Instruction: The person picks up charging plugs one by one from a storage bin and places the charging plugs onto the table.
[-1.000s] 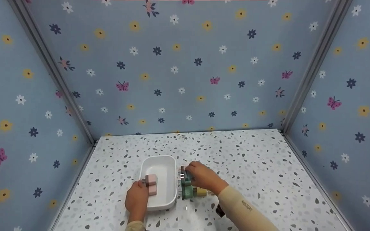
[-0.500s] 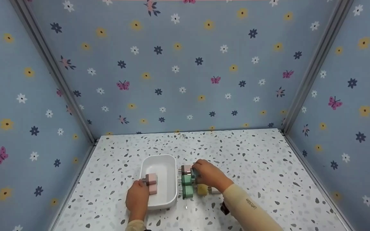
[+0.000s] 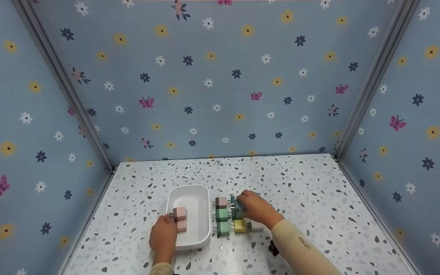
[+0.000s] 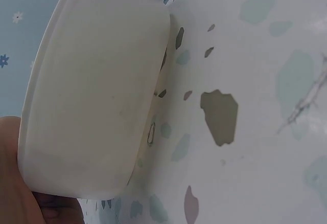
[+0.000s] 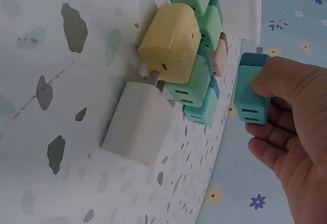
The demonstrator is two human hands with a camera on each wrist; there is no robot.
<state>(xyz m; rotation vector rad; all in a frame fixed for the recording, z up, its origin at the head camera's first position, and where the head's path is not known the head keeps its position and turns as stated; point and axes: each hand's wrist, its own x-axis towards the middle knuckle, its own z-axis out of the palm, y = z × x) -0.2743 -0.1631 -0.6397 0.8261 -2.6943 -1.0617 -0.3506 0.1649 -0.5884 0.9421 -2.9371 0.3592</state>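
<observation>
My left hand [image 3: 163, 237] grips the left rim of a white plastic tub [image 3: 198, 244]; its wrist view shows the tub's outer wall [image 4: 97, 96] with fingers at the edge. Two pink charger plugs [image 3: 180, 219] lie in the tub near those fingers. My right hand [image 3: 259, 208] pinches a teal charger plug [image 5: 253, 88] between thumb and fingers, its two ports facing the wrist camera. Right of the tub stand more charger plugs: a pink one [image 3: 221, 202], green ones [image 3: 223, 228], a yellow one [image 3: 240, 226] and a white one [image 5: 140, 124]. The right hand partly covers the second row.
The speckled white tabletop [image 3: 300, 191] carries everything. Blue flowered panels [image 3: 220, 76] close off the back and both sides, with grey metal posts [image 3: 372, 84] at the corners. A small dark object [image 3: 273, 248] shows at the right sleeve.
My right hand has moved to the right with the teal plug, from over the first row to the second. The pink and green plugs there have come into view. The left hand stays put.
</observation>
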